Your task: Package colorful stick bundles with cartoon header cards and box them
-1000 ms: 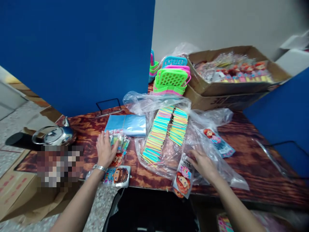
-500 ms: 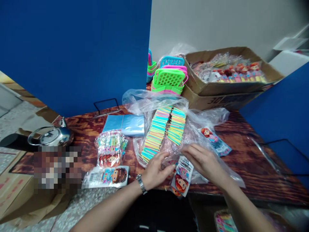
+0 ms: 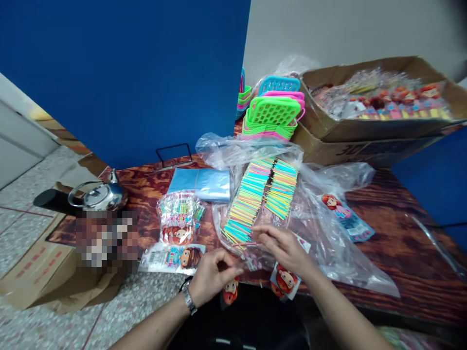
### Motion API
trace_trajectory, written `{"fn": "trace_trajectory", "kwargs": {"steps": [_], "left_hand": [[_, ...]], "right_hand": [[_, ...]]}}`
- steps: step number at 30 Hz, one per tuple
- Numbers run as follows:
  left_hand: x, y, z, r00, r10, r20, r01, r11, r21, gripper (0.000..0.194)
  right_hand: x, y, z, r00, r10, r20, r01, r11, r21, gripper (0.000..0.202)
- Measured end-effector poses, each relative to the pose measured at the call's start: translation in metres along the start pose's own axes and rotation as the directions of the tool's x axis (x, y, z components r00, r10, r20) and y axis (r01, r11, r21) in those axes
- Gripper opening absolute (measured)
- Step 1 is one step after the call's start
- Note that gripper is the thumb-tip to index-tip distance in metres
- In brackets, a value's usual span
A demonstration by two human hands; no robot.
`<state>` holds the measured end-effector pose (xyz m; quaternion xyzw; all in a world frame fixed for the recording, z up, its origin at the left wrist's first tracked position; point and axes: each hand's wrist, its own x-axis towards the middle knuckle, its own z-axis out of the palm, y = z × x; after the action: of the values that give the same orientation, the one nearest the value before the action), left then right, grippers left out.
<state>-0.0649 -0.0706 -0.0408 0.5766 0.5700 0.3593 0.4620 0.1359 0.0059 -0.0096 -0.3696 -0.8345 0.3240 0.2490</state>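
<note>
My left hand (image 3: 214, 278) is closed at the table's front edge, pinching the top of a small printed plastic bag (image 3: 230, 291) with a red-haired cartoon face that hangs below the fingers. My right hand (image 3: 282, 249) is closed at the lower end of the pile of thin coloured sticks (image 3: 244, 204), and a pinkish stick (image 3: 243, 244) shows at its fingertips. The sticks lie in two rows on a clear plastic sheet (image 3: 328, 253). Under my right wrist, more printed bags (image 3: 286, 279) hang over the edge.
Filled packets (image 3: 178, 218) and a flat printed bag (image 3: 175, 257) lie on the left, before a stack of blue film (image 3: 200, 184). A kettle (image 3: 100, 194) stands farther left. Behind are colourful baskets (image 3: 273, 114) and a cardboard box (image 3: 365, 133) of packets. Another printed bag (image 3: 348, 218) lies right.
My left hand has moved left and down, now with a printed bag in it. My right hand has left the printed bags and reached the sticks. The camera view has shifted left.
</note>
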Motion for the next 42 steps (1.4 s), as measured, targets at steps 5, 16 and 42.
{"fn": "trace_trajectory", "kwargs": {"steps": [5, 16, 42], "left_hand": [[-0.015, -0.002, -0.004, 0.998, -0.024, 0.060, 0.022, 0.999, 0.039, 0.025], [-0.021, 0.006, -0.005, 0.994, -0.009, 0.110, 0.010, 1.000, -0.015, 0.025], [-0.023, 0.014, -0.003, 0.991, -0.025, 0.130, 0.034, 0.997, -0.067, 0.020]], "right_hand": [[0.001, 0.017, 0.035, 0.968, 0.022, 0.250, 0.134, 0.797, -0.589, 0.015], [0.019, 0.012, 0.049, 0.954, 0.245, 0.171, -0.034, 0.659, -0.751, 0.019], [0.045, 0.004, 0.058, 0.946, 0.277, 0.168, -0.131, 0.802, -0.583, 0.021]]}}
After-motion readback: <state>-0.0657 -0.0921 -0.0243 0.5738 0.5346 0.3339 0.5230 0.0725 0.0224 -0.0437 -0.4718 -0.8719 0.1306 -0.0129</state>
